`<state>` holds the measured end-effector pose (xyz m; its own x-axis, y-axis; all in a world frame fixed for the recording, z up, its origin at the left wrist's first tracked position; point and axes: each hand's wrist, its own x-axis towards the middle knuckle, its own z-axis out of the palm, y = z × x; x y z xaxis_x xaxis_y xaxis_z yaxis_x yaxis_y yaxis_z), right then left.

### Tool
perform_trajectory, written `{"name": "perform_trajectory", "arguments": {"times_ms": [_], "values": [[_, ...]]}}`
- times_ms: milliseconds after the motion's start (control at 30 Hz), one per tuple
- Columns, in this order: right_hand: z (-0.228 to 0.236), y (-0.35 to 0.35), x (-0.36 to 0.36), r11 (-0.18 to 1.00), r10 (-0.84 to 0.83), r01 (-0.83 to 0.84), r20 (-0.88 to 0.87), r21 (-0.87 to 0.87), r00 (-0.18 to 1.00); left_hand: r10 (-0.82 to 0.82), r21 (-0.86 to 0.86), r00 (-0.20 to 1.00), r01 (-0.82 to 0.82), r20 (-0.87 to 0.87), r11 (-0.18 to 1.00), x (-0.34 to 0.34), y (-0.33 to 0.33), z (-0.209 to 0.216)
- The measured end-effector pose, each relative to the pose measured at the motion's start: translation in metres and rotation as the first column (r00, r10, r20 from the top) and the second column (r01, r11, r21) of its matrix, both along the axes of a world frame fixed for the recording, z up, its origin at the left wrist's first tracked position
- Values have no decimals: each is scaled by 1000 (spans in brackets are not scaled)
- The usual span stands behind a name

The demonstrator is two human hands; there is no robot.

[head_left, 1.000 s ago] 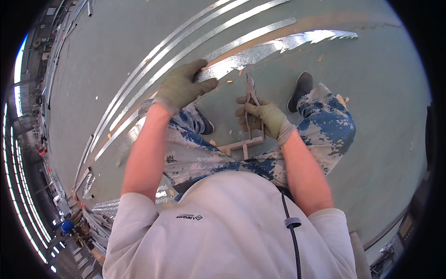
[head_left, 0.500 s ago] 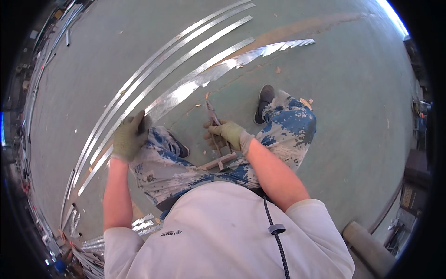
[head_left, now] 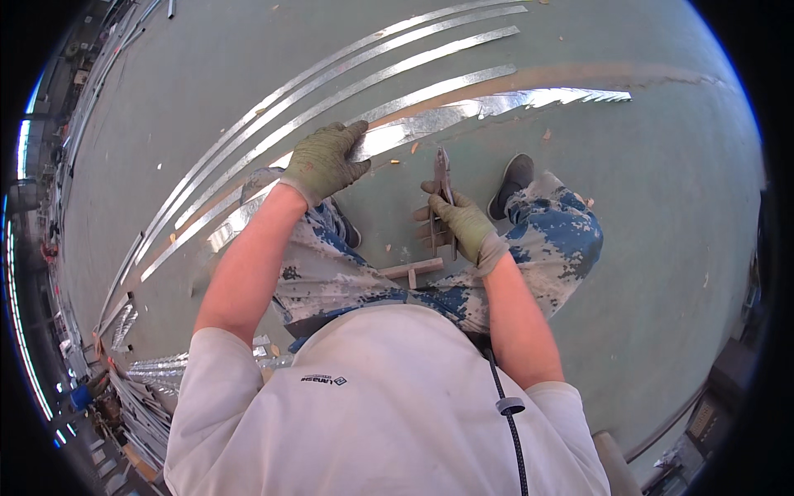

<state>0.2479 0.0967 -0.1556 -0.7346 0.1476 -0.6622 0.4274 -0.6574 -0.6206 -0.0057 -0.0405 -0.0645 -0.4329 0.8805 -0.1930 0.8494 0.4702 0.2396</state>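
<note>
My left hand (head_left: 324, 163), in a green work glove, spans a shiny metal strip (head_left: 405, 132), with thumb and fingers at its two edges. Notches cut the strip's far right end into slanted teeth. Its near-left part runs on beyond my hand, past my left knee. In my gloved right hand (head_left: 466, 227) is a pair of tin snips (head_left: 443, 169), jaws pointing away from me and handles apart. The snips are clear of the strip. Between my thighs is a T-shaped wooden piece (head_left: 413, 269).
Several long, narrow metal strips (head_left: 397, 70) lie side by side on the green floor (head_left: 662, 207) beyond my left hand. Crumpled silvery pieces (head_left: 161, 368) and a heap of metal lengths (head_left: 141, 413) lie at the near left. A rolled object (head_left: 616, 463) sits at the near right.
My left hand has moved away from me and to the right along the notched strip. The snips stay in my right hand. The whole view has shifted a little.
</note>
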Motion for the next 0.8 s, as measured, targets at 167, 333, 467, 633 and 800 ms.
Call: {"name": "perform_trajectory", "arguments": {"times_ms": [167, 333, 467, 633, 800], "values": [[2, -4, -3, 999, 43, -43, 35, 18, 998, 142, -134, 962, -113, 231, 984, 8, 15, 15], [8, -6, -8, 992, 69, -75, 57, 104, 996, 154, -41, 945, -149, 288, 988, 11, 25, -3], [12, -4, -10, 981, 55, -68, 77, 182, 996, 187, -83, 871, -168, 454, 982, -2, 40, -11], [3, -1, -13, 938, 95, -137, 147, 318, 985, 277, -177, 741, -213, 612, 961, -9, 47, -16], [1, -4, -18, 916, 104, -157, 159, 370, 982, 319, -210, 667, -241, 673, 948, -8, 46, -16]]}}
